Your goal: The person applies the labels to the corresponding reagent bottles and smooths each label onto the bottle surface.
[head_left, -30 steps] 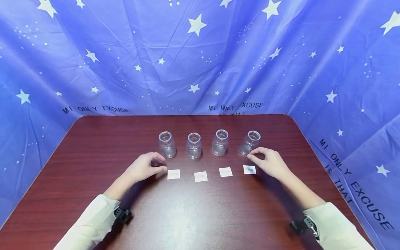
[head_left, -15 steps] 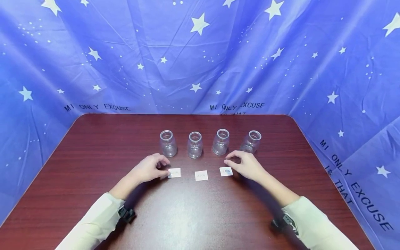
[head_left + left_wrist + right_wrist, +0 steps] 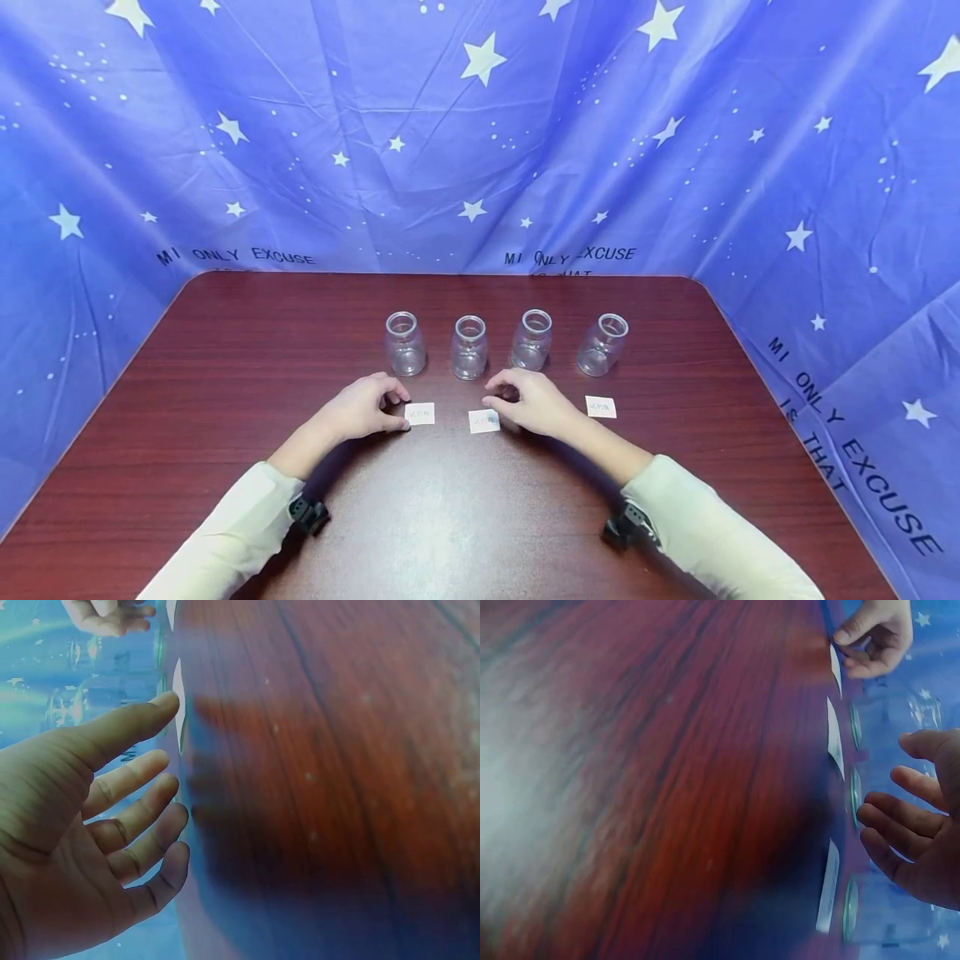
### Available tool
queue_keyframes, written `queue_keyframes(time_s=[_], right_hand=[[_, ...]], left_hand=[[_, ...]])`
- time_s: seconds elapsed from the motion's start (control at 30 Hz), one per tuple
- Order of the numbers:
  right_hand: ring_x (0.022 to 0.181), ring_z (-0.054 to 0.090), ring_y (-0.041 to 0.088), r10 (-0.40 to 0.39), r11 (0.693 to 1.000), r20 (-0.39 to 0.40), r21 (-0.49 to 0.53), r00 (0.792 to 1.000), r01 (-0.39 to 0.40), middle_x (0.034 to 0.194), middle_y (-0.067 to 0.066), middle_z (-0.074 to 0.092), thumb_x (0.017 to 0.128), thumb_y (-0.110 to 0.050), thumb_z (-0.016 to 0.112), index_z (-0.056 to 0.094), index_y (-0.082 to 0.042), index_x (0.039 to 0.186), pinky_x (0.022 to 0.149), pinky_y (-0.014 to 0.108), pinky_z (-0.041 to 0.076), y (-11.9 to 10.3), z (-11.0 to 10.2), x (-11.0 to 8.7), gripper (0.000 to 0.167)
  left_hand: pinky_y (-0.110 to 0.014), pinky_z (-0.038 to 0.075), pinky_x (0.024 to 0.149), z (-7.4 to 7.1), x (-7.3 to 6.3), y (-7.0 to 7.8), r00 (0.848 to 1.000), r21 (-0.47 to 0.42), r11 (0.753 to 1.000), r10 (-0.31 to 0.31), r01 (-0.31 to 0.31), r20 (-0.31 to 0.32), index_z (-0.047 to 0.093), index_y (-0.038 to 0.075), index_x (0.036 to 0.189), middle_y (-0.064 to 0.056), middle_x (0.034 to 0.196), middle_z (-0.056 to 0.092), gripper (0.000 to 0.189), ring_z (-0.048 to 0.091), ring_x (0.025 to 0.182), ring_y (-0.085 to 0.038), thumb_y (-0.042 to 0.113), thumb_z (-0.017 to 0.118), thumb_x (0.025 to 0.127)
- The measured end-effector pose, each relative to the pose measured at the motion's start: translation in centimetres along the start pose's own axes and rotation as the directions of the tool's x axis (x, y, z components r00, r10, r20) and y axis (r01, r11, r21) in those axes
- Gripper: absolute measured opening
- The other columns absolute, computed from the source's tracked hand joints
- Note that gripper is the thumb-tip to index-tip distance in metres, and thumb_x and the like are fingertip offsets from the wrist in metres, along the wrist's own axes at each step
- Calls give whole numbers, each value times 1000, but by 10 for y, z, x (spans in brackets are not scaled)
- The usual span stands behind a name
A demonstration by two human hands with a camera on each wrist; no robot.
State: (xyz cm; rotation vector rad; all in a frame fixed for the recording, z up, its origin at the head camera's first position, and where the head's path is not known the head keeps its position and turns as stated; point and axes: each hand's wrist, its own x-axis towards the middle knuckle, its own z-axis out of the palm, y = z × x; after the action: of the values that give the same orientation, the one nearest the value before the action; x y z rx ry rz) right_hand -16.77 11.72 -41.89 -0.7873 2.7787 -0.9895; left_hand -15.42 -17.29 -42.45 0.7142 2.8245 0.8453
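Several clear glass jars stand upright in a row across the table, the leftmost jar [image 3: 406, 346] and the rightmost jar [image 3: 602, 346] at its ends. Before them lie small white cards with handwriting. My left hand [image 3: 363, 408] has its fingers loosely bent, thumb tip at the left edge of the leftmost card [image 3: 420, 414]. My right hand [image 3: 536, 404] is just right of the second card [image 3: 484, 421], fingers relaxed; it hides the spot where a third card lay. The rightmost card [image 3: 601, 407] lies uncovered. In the wrist views, the left hand [image 3: 97, 817] and right hand [image 3: 919, 817] hold nothing.
The dark red wooden table [image 3: 420, 517] shines under a bright reflection near its front. A blue star-printed curtain [image 3: 420, 183] hangs behind it and along both sides. Black devices sit on the left wrist [image 3: 307, 512] and right wrist [image 3: 630, 527], below pale sleeves.
My right hand has moved left along the row, from the rightmost card past the third to the second. The left hand stays almost still by the leftmost card. Jars and visible cards keep their places.
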Motion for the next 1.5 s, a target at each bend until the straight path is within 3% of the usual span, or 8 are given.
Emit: queue_keyframes(time_s=[0.27,0.6,1.0,1.2,1.5], right_hand=[[87,62,14,-130,989,21,-66,991,131,92,0,67,85,-26,67,66,-11,99,79,27,50,-15,19,10,20],[88,59,9,-174,964,75,-190,982,185,95,-3,66,84,-33,68,67,-15,101,80,27,48,-33,40,22,25],[74,45,7,-139,937,104,-307,985,165,81,-6,50,80,-39,70,69,-18,100,63,20,38,-44,59,34,28],[71,44,7,-139,929,94,-331,986,163,80,-6,47,80,-38,70,69,-19,98,61,20,36,-45,61,36,26],[70,45,8,-130,942,98,-300,987,154,79,-5,49,81,-35,70,69,-18,94,63,22,38,-48,59,36,21]], left_hand=[[-25,43,69,0,1,3,1000,17,1000,-18,18,17,64,7,89,-1,82,59,29,53,75,-12,19,81,68],[-26,44,70,1,1,5,1000,36,999,-20,19,19,64,6,87,-2,81,60,28,54,75,-13,18,80,67],[-26,44,70,3,2,4,999,32,999,-34,34,24,66,6,87,-2,81,60,26,54,74,-13,17,80,68],[-27,44,70,3,2,5,999,32,999,-35,34,21,65,5,86,-3,81,61,26,55,74,-14,17,79,68],[-27,44,70,2,3,5,998,41,998,-57,56,34,65,7,86,-1,81,60,25,54,74,-12,18,79,69]])
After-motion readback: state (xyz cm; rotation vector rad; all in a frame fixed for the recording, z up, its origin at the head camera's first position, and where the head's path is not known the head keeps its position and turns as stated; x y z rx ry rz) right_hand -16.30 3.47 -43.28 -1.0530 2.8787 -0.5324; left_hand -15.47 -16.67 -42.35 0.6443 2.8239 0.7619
